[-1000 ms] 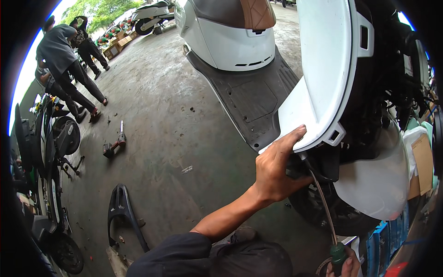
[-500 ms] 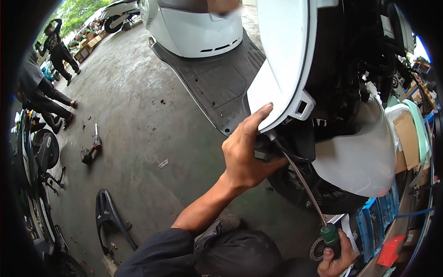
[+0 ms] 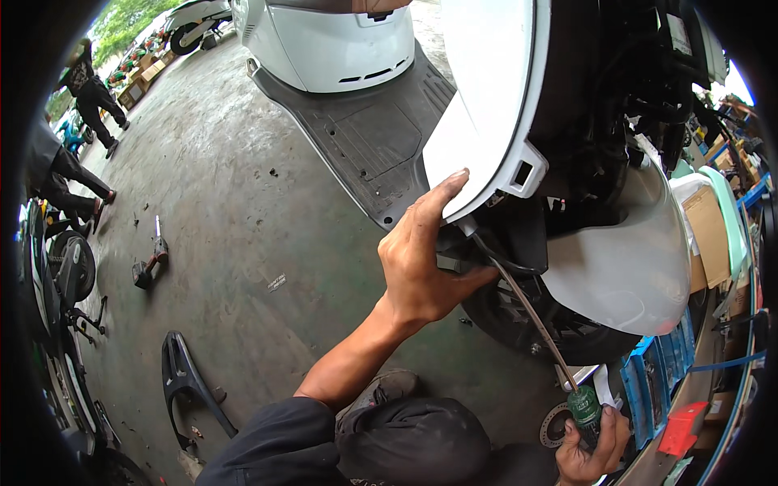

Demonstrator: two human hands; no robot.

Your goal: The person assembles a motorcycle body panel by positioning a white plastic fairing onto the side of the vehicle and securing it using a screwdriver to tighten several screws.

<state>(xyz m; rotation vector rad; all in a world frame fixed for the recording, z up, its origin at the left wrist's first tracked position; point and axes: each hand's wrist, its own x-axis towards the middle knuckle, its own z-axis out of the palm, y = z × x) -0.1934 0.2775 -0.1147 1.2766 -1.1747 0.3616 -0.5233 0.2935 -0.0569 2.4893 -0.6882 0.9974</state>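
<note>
My left hand (image 3: 417,267) is wrapped around the lower corner of a white scooter body panel (image 3: 478,121). One digit lies up along the panel's face, and the fingers behind the edge are partly hidden. Low on the right, my right hand (image 3: 596,454) grips a screwdriver (image 3: 585,407) by its green handle. Its long metal shaft slants up and left to the underside of that panel corner, close by my left hand; the tip is hidden there. Beneath the panel are a grey fender (image 3: 620,267) and a dark wheel (image 3: 502,316).
The scooter's black footboard (image 3: 365,130) lies beyond my left hand. On the floor are a cordless power tool (image 3: 151,261), a black bracket (image 3: 185,377) and a brake disc (image 3: 555,425). Blue crates (image 3: 648,381) and a red part (image 3: 682,428) line the right. People (image 3: 69,174) stand at far left.
The view has shifted slightly, moving the scooter and my left hand a little left in the picture. My right hand's fingers and the green handle have turned a little; both grips stay.
</note>
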